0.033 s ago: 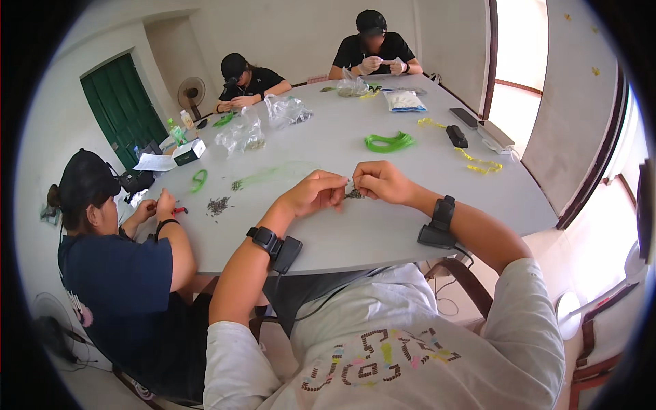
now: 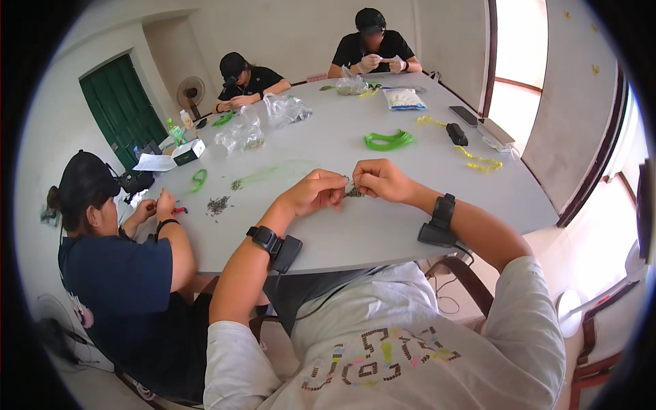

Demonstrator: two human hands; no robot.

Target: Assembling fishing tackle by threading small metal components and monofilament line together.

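Observation:
My left hand point(image 2: 314, 193) and my right hand point(image 2: 384, 182) are held close together over the near part of the grey table point(image 2: 383, 236). Both have thumb and fingertips pinched together, the right with its other fingers curled in. What lies between the fingertips is too small to make out. Just beneath and between them is a small pile of dark little pieces point(image 2: 354, 193), partly covered by the hands. Thin green strands point(image 2: 277, 171) spread across the tabletop to the left of my left hand.
More dark pieces point(image 2: 218, 206) lie to the left, near a co-worker point(image 2: 116, 253). A green strand bundle point(image 2: 389, 140), yellow strips point(image 2: 482, 164) and a black device point(image 2: 456, 135) lie beyond my right hand. Plastic bags point(image 2: 242, 133) stand farther back, where two other people sit.

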